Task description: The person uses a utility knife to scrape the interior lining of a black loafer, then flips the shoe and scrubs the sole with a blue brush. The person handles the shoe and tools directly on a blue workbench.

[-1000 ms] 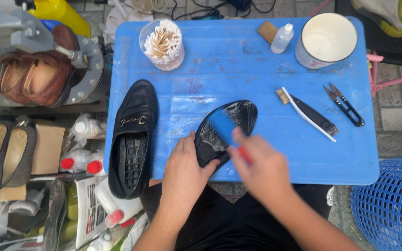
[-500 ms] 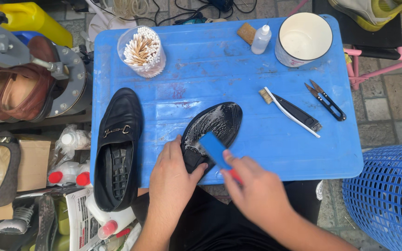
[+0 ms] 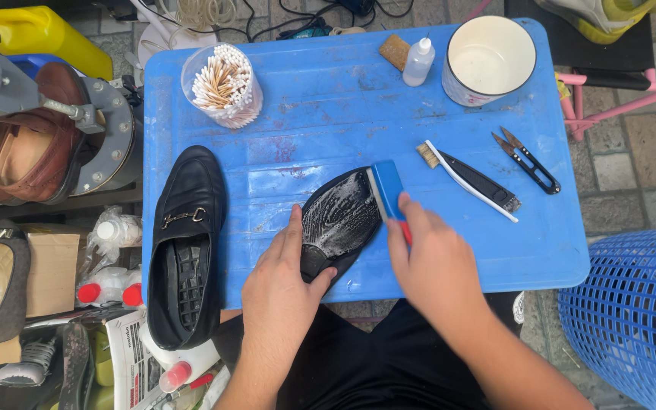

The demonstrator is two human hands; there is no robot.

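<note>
Our left hand (image 3: 286, 281) grips the heel of the black sole (image 3: 339, 220) on the blue worktop (image 3: 328, 114). Our right hand (image 3: 430, 262), apart from it, clasps a blue brush (image 3: 386, 190) laid on the sole's foamy toe end.

Black shoe sole (image 3: 337, 222), underside up and streaked with white foam, lying tilted at the near desk edge, a blue-headed brush (image 3: 387, 190) across its toe end.

**Covered, Cropped and Unclear**

The right hand (image 3: 434, 262) hides the blue brush's (image 3: 387, 190) red handle. The left hand (image 3: 282, 285) covers the black soapy shoe sole's (image 3: 339, 220) heel. At three o'clock, the blue plastic lattice basket (image 3: 632, 311) is cropped.
</note>
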